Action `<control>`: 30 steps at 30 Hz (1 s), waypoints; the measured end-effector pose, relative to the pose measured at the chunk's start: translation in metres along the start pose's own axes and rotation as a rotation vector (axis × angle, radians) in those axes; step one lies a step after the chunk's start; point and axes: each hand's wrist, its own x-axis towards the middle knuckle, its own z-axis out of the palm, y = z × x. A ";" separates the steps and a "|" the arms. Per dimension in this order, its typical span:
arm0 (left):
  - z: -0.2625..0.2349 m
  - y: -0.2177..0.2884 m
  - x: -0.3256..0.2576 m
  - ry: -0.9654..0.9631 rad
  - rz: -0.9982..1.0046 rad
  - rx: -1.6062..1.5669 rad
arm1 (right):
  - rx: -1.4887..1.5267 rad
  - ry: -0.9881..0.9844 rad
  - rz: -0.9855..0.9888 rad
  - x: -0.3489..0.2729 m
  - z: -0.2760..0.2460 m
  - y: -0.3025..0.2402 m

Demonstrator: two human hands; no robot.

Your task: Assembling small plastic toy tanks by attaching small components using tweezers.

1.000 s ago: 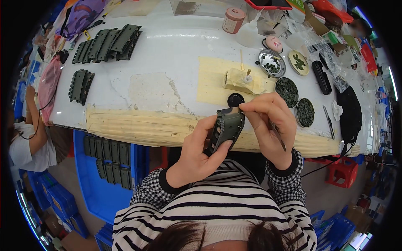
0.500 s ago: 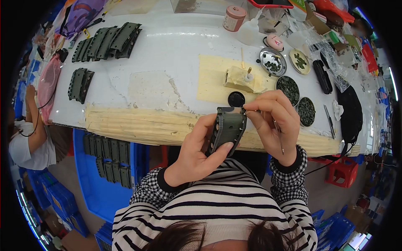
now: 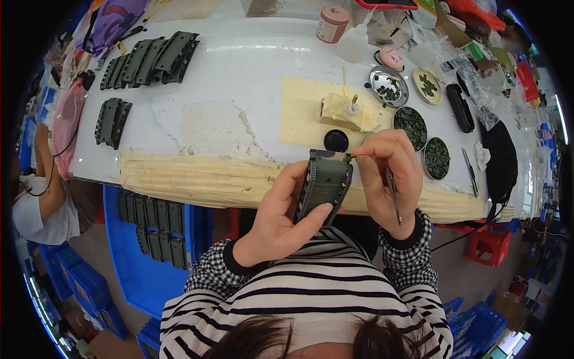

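Observation:
My left hand [image 3: 276, 226] grips a dark green toy tank hull [image 3: 327, 184], thumb on its near end, with the toothed wheel-and-track sides to left and right. My right hand [image 3: 396, 161] is closed, its fingertips pinched at the hull's far right corner. Whatever small part they pinch is too small to make out. A thin metal tool [image 3: 394, 197] lies across the same palm, its end pointing down towards the wrist. Just beyond the hull sits a round black cap or dish [image 3: 336, 141].
Round tins of small green parts [image 3: 436, 158] stand right of my hands. A taped block [image 3: 347, 113] rests on yellow paper behind the hull. More hulls [image 3: 146, 63] lie far left; others fill a blue bin [image 3: 137, 272] below the table's padded edge. A person [image 3: 45, 197] sits at left.
The hull has turned slightly, showing more of its left side wheels. My right hand has shifted a little left, and the metal tool in it has tilted.

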 end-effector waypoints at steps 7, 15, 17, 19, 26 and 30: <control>0.002 0.001 -0.001 0.014 0.002 0.008 | -0.259 0.034 -0.239 -0.001 0.001 0.000; -0.001 -0.002 -0.003 0.001 0.027 0.153 | -0.333 0.000 -0.329 0.000 -0.002 0.005; -0.002 -0.004 -0.004 0.012 0.035 0.196 | -0.310 -0.032 -0.325 0.001 -0.004 0.005; -0.001 -0.005 -0.004 0.026 0.048 0.189 | -0.303 -0.052 -0.314 0.000 -0.004 0.003; -0.001 -0.006 -0.002 0.028 0.022 0.190 | -0.273 -0.049 -0.272 -0.004 -0.005 0.000; 0.001 -0.006 0.002 0.063 0.003 0.046 | -0.204 0.020 -0.155 -0.008 -0.008 0.003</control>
